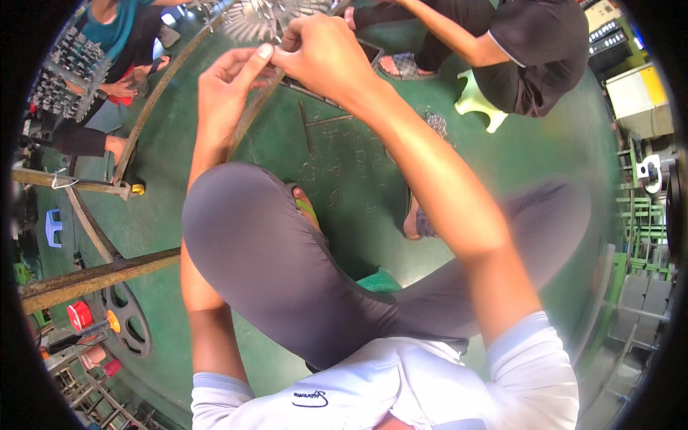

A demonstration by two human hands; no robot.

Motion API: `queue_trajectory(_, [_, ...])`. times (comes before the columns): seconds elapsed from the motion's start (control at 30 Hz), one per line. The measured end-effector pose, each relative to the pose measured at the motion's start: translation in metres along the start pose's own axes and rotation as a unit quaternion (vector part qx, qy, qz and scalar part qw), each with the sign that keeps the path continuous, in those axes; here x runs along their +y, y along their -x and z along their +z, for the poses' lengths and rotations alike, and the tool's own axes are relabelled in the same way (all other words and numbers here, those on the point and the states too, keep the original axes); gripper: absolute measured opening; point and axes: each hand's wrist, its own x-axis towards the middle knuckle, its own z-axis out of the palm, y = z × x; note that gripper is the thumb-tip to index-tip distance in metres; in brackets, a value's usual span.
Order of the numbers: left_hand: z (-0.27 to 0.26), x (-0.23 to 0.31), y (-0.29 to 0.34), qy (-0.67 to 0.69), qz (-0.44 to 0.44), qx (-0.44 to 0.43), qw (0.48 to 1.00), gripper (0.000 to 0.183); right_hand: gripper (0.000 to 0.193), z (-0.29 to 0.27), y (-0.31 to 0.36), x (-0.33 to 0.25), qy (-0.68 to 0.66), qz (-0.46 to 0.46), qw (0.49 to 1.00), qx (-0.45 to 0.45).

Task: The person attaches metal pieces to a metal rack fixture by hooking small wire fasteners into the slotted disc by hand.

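Note:
Both my arms reach up to the top of the view, where the hands meet. The fingers of my left hand (pixel 223 84) are bent, its thumb pressed toward the fingertips. My right hand (pixel 321 56) is closed, its fingertips right beside the left thumb. Whatever sits between the fingertips is too small and hidden to name. Just beyond the hands, a fan-like cluster of thin silvery metal pieces (pixel 247 23) hangs at the top edge. A brown metal bar (pixel 252 113) slants beneath my hands.
Rusty frame bars (pixel 107 275) cross the left side. A rack of small metal parts (pixel 68 75) stands at upper left by a seated person. Another person (pixel 534 54) sits at upper right over a pale green stool (pixel 476 100). A black spoked wheel (pixel 129 321) is at lower left.

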Motion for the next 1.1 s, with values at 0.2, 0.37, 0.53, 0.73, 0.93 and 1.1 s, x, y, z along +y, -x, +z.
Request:
queue_trajectory(0.2, [0.006, 0.007, -0.001, -0.005, 0.12, 0.035, 0.992, 0.027, 0.028, 0.015, 0.009, 0.009, -0.17, -0.06, 0.984, 0.007])
queue_trajectory(0.37, [-0.009, 0.013, -0.004, -0.172, 0.137, 0.032, 0.975, 0.022, 0.018, -0.006, 0.007, 0.005, -0.384, 0.037, 0.908, -0.162])
queue_trajectory(0.53, [-0.008, 0.005, -0.012, -0.133, 0.123, 0.015, 0.983, 0.022, 0.022, 0.0, 0.01, 0.035, -0.566, 0.16, 0.788, -0.181])
queue_trajectory(0.73, [0.015, 0.022, -0.008, -0.148, 0.194, 0.055, 0.968, 0.013, 0.026, 0.019, 0.045, 0.074, -0.591, 0.227, 0.761, -0.145])
queue_trajectory(0.93, [0.015, 0.022, -0.004, -0.1, 0.196, 0.056, 0.974, 0.011, 0.024, 0.075, 0.148, 0.174, 0.072, 0.284, 0.848, -0.441])
queue_trajectory(1.1, [0.006, 0.016, 0.001, -0.133, 0.186, 0.077, 0.97, 0.012, 0.025, 0.085, 0.246, 0.252, 0.065, 0.413, 0.803, -0.425])
